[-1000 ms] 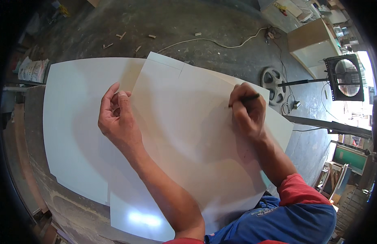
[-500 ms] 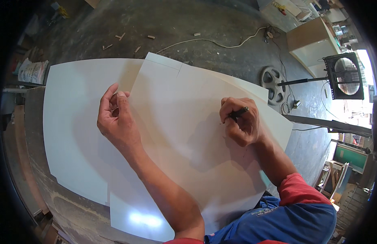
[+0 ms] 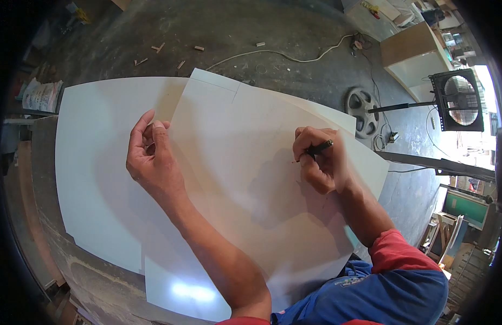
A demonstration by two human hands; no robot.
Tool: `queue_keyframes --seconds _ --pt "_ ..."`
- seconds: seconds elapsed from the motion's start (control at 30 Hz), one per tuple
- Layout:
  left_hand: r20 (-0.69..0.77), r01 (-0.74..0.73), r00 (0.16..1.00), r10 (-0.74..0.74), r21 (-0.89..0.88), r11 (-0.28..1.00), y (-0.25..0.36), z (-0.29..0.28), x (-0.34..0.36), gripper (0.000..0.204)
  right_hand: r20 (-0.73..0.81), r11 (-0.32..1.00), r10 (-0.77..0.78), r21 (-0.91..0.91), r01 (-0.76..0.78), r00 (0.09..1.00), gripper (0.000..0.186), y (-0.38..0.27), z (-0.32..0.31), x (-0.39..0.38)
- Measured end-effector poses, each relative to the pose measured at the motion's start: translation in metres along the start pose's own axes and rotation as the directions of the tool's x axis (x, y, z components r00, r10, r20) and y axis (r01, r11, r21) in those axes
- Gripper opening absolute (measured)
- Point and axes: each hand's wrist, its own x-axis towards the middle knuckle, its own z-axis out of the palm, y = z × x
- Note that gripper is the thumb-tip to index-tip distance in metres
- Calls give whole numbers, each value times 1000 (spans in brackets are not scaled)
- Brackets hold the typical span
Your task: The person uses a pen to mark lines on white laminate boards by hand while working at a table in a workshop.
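My right hand point(image 3: 322, 162) is closed around a black pen point(image 3: 322, 147), its tip end pointing down to the left at a white sheet-like board point(image 3: 224, 162). Small dark marks show on the board beside that hand. Thin ruled lines cross the board's far left corner. Over the board's left edge, my left hand point(image 3: 153, 154) is held palm up with loosely curled fingers, the index finger and thumb apart. Nothing shows in it. A second white board point(image 3: 99, 162) lies beneath, sticking out to the left, and a further white edge shows at the right.
The boards rest on a worn, dusty bench point(image 3: 110, 290). Beyond lies a dark floor with a pale cable point(image 3: 283, 53) and small wood offcuts point(image 3: 199, 49). A black fan point(image 3: 459, 100) on a round spoked base point(image 3: 362, 112) stands at right, near a cabinet box point(image 3: 416, 51). A sack point(image 3: 41, 96) is at left.
My left hand has shifted very slightly left. The right hand keeps its grip on the pen in nearly the same spot, its wrist side blurred by a small movement.
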Motion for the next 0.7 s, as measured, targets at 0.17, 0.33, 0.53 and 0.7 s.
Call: queue_keyframes --seconds 0.17,0.33,0.53,0.7 --pt "-2 5 1000 -5 39 999 0 0 0 24 -227 999 37 -28 -45 973 8 3 3 -1" --pt "-7 -2 1000 2 10 1000 -1 0 0 23 -307 994 95 -22 -107 947 7 5 5 -1" --pt "-5 -15 1000 16 27 1000 -2 0 0 23 -300 994 77 -45 -95 951 7 6 6 0" --pt "-16 -45 999 46 37 998 -2 0 1 22 -298 994 76 -51 -95 952 7 7 6 0"
